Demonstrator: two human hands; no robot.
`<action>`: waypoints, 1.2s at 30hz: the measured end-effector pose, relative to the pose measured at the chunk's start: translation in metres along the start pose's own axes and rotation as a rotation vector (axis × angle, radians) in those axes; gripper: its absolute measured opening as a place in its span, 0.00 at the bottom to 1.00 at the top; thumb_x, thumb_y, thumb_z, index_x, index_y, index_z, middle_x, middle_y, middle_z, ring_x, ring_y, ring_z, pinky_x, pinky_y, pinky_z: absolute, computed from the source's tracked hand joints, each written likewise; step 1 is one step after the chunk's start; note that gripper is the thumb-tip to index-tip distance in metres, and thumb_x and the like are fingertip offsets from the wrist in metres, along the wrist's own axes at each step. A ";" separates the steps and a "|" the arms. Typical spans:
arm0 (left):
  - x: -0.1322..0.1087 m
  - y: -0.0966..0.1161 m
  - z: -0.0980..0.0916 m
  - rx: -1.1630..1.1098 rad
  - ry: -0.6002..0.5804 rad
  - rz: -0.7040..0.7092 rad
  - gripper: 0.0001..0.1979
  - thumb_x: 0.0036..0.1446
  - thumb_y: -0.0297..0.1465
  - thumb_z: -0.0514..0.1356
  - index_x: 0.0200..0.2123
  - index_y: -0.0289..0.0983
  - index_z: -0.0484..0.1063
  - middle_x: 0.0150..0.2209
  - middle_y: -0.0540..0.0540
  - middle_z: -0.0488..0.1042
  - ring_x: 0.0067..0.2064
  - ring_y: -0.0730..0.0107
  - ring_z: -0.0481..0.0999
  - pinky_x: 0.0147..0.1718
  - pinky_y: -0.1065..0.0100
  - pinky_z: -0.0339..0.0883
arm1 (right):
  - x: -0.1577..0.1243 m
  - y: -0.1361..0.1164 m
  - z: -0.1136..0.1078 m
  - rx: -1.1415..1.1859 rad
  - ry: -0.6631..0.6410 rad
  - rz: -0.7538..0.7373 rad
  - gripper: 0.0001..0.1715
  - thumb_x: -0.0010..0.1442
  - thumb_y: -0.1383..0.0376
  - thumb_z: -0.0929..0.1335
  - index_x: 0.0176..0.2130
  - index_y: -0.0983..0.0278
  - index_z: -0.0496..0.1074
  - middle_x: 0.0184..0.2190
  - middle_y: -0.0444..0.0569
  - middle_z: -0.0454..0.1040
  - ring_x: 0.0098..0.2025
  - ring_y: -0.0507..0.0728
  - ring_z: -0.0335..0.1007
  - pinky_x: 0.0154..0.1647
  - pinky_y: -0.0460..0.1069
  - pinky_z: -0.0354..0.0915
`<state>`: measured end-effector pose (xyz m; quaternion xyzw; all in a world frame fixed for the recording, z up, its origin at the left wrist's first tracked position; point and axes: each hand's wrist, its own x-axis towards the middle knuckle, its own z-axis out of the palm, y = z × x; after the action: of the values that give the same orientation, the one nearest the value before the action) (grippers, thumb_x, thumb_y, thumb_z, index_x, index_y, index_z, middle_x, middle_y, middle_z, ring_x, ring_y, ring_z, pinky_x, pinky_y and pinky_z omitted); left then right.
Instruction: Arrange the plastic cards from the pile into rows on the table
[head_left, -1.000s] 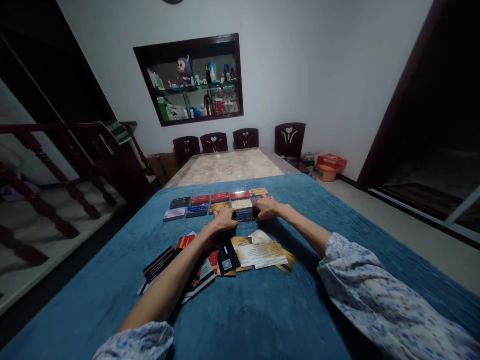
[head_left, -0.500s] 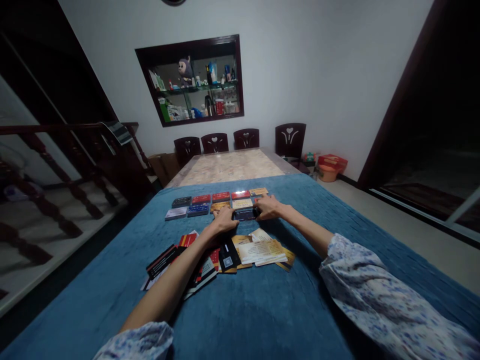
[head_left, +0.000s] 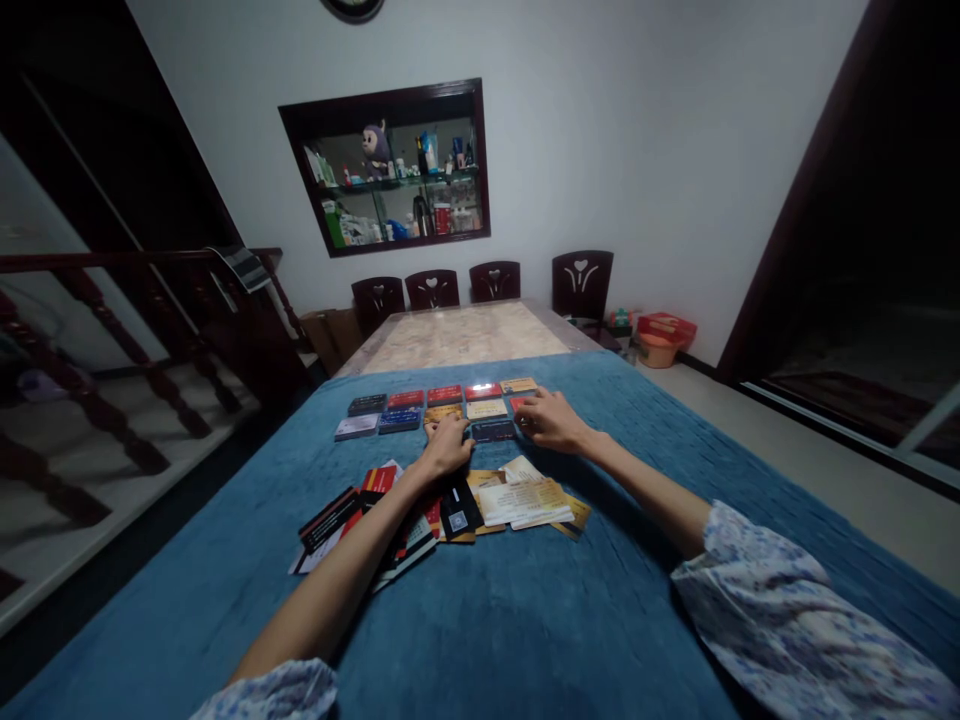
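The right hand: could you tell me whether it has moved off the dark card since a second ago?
Yes. The right hand has drawn back rightward off the dark card, which lies flat beside the cream card.

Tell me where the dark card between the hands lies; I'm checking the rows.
In the head view, the dark card lies flat on the blue cloth, between the left hand and right hand, just below the cream card in the laid-out rows.

Bare blue cloth (head_left: 525, 620) lies open; loose card pile (head_left: 450, 505) blocks the middle.
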<state>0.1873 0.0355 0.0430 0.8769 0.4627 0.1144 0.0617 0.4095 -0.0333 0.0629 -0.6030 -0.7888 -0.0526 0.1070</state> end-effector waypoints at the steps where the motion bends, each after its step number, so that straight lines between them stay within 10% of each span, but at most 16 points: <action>1: -0.002 0.001 -0.001 -0.004 0.006 0.002 0.17 0.59 0.31 0.57 0.51 0.35 0.73 0.52 0.37 0.71 0.57 0.52 0.67 0.55 0.52 0.56 | -0.003 -0.001 -0.001 0.002 0.018 -0.001 0.15 0.59 0.68 0.65 0.43 0.62 0.77 0.46 0.55 0.76 0.51 0.64 0.61 0.44 0.54 0.54; 19: -0.048 0.004 -0.003 -0.106 0.126 0.169 0.15 0.58 0.25 0.58 0.48 0.37 0.74 0.50 0.40 0.73 0.53 0.54 0.72 0.56 0.49 0.57 | -0.052 -0.006 0.013 0.074 0.265 -0.218 0.08 0.62 0.69 0.65 0.35 0.62 0.75 0.35 0.51 0.76 0.43 0.59 0.62 0.40 0.53 0.50; 36: -0.105 0.031 -0.012 -0.106 0.157 0.452 0.11 0.59 0.28 0.57 0.44 0.39 0.75 0.44 0.43 0.77 0.49 0.59 0.70 0.56 0.45 0.48 | -0.078 -0.026 0.015 0.240 0.229 -0.359 0.11 0.61 0.59 0.67 0.39 0.62 0.76 0.39 0.52 0.75 0.44 0.60 0.61 0.45 0.56 0.54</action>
<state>0.1515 -0.0690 0.0463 0.9421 0.2516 0.2174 0.0443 0.4020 -0.1106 0.0313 -0.4263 -0.8666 -0.0448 0.2556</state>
